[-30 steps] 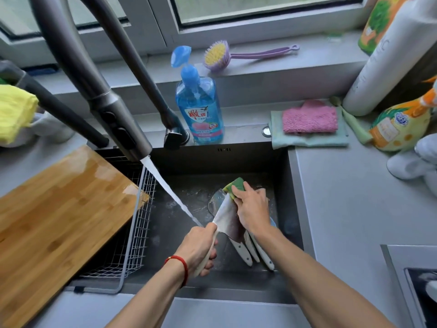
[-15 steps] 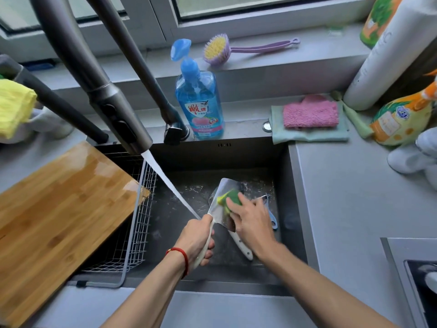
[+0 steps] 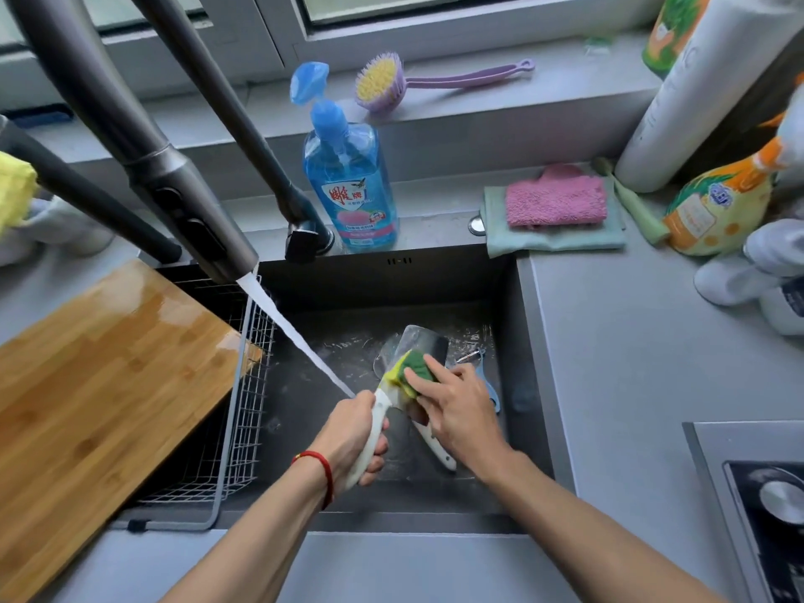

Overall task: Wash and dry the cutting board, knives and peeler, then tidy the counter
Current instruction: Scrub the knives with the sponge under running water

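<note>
Two hands work inside the sink, near its front wall. The right hand has its fingers laid nearly straight and a little spread, pressing a yellow-and-green sponge flat against the blade of a cleaver. The left hand has its fingers curled tight round the cleaver's white handle, holding the blade tilted up toward the sink's back wall. Water from the faucet falls in a slanted stream and lands just at the left hand's knuckles.

Under the right hand a second white-handled knife lies on the sink floor, and a blue peeler lies just beside it toward the right wall. The cutting board rests wet across the sink's left edge, over a wire basket. A blue bottle of dish soap stands on the sink's back rim, and folded cloths sit at the back right corner.

The step in hand looks like scrubbing the cleaver, so washing is only partly through; drying and tidying remain. Next, the blade probably wants turning to scrub its other face, then rinsing under the stream, with the pressing fingers kept away from the cutting edge.
</note>
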A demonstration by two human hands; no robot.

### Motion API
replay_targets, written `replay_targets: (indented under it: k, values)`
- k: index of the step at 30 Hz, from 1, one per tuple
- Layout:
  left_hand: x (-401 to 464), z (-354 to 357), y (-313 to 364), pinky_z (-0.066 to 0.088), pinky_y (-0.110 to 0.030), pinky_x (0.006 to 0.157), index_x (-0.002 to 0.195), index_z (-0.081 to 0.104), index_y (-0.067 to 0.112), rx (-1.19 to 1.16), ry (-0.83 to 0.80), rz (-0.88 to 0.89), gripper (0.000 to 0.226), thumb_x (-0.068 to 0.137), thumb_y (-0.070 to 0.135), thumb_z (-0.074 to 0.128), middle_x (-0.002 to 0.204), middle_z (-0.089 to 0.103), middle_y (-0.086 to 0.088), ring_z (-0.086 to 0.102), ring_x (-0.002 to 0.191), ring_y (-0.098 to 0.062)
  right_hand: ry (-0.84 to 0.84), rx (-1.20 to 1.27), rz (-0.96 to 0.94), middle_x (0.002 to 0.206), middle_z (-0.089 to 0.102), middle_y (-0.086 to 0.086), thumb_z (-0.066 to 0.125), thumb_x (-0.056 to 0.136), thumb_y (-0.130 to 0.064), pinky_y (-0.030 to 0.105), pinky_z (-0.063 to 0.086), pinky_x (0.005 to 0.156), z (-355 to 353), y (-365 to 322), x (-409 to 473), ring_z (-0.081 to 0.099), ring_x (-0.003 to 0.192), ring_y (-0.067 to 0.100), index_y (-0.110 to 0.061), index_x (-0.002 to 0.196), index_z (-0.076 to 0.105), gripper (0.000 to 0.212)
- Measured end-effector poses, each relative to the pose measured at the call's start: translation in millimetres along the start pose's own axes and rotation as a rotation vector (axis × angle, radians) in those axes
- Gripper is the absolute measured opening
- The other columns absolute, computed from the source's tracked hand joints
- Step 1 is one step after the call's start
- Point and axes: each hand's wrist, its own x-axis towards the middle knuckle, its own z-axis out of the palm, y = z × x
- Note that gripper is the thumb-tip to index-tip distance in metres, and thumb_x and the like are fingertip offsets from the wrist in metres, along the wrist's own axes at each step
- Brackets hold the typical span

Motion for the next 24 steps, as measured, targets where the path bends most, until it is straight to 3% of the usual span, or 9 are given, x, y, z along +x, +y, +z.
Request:
replay_targets:
  k: [3, 7, 11, 13, 15, 16, 18, 22, 24]
  values:
    - [0, 4, -10, 0.026, -0.020, 0.040, 0.082, 0.047, 0.013, 0.002, 0.015, 0.012, 0.029, 0.096, 0.036, 0.034, 0.052, 0.042, -0.006, 0.033, 0.038, -0.018, -0.061, -0.084, 0.262, 0.150, 0.050, -0.003, 0.049, 0.105, -0.033, 0.039, 0.041, 0.102, -4, 14, 38, 0.043, 0.115, 0.027, -0.045, 0.137, 0.058, 0.036]
    - [6, -23, -12, 0.028, -0.021, 0.041, 0.086, 0.051, 0.011, 0.061, 0.114, 0.087, 0.039, 0.100, 0.045, 0.040, 0.059, 0.056, -0.008, 0.036, 0.038, -0.018, -0.175, 0.105, 0.047, 0.131, 0.062, -0.010, 0.055, 0.101, -0.030, 0.042, 0.045, 0.095, 15, -17, 25, 0.043, 0.099, 0.026, -0.043, 0.134, 0.062, 0.036]
    - [18, -52, -15, 0.039, -0.029, 0.049, 0.093, 0.050, 0.015, 0.363, 0.232, 0.221, 0.034, 0.098, 0.048, 0.050, 0.074, 0.068, -0.008, 0.048, 0.046, -0.022, -0.035, 0.324, 0.287, 0.137, 0.065, 0.006, 0.060, 0.099, -0.027, 0.038, 0.043, 0.105, 19, -18, 19, 0.055, 0.120, 0.032, -0.036, 0.138, 0.061, 0.040]
    - [22, -56, -19, 0.056, -0.039, 0.062, 0.104, 0.049, 0.012, 0.579, 0.263, 0.228, 0.033, 0.098, 0.044, 0.051, 0.094, 0.071, -0.016, 0.068, 0.068, -0.033, -0.004, 0.311, 0.292, 0.142, 0.060, 0.008, 0.060, 0.098, -0.029, 0.039, 0.040, 0.110, 19, -29, 29, 0.051, 0.128, 0.032, -0.037, 0.140, 0.060, 0.042]
    - [24, -58, -24, 0.055, -0.043, 0.083, 0.111, 0.048, 0.015, 0.952, 0.377, 0.273, 0.036, 0.097, 0.047, 0.052, 0.112, 0.068, -0.018, 0.068, 0.099, -0.041, -0.084, 0.256, 0.161, 0.147, 0.054, 0.007, 0.060, 0.098, -0.033, 0.037, 0.037, 0.112, 24, -49, 34, 0.046, 0.133, 0.030, -0.039, 0.138, 0.061, 0.041]
    - [23, -58, -26, 0.051, -0.042, 0.084, 0.113, 0.046, 0.018, 1.075, 0.432, 0.313, 0.036, 0.095, 0.049, 0.052, 0.115, 0.067, -0.016, 0.065, 0.106, -0.041, -0.153, 0.200, 0.098, 0.148, 0.054, 0.005, 0.059, 0.098, -0.034, 0.037, 0.037, 0.110, 31, -56, 35, 0.045, 0.130, 0.031, -0.041, 0.138, 0.062, 0.040]
    - [18, -57, -32, 0.047, -0.042, 0.082, 0.114, 0.043, 0.024, 1.187, 0.469, 0.399, 0.035, 0.094, 0.050, 0.054, 0.114, 0.068, -0.012, 0.065, 0.107, -0.039, -0.257, 0.064, 0.069, 0.143, 0.055, 0.003, 0.053, 0.101, -0.034, 0.037, 0.040, 0.105, 42, -57, 43, 0.044, 0.123, 0.032, -0.039, 0.133, 0.065, 0.035]
    - [13, -57, -39, 0.048, -0.041, 0.078, 0.118, 0.044, 0.026, 1.308, 0.510, 0.548, 0.035, 0.093, 0.048, 0.057, 0.106, 0.071, -0.009, 0.068, 0.100, -0.037, -0.248, -0.071, 0.322, 0.118, 0.067, 0.011, 0.047, 0.103, -0.029, 0.040, 0.042, 0.100, 44, -42, 73, 0.052, 0.116, 0.037, -0.027, 0.117, 0.071, 0.028]
    - [14, -59, -35, 0.045, -0.040, 0.074, 0.119, 0.045, 0.025, 1.348, 0.522, 0.582, 0.035, 0.094, 0.046, 0.056, 0.104, 0.071, -0.008, 0.068, 0.098, -0.036, -0.241, -0.042, 0.248, 0.113, 0.068, 0.015, 0.047, 0.103, -0.030, 0.042, 0.042, 0.098, 51, -54, 63, 0.054, 0.115, 0.038, -0.025, 0.119, 0.072, 0.030]
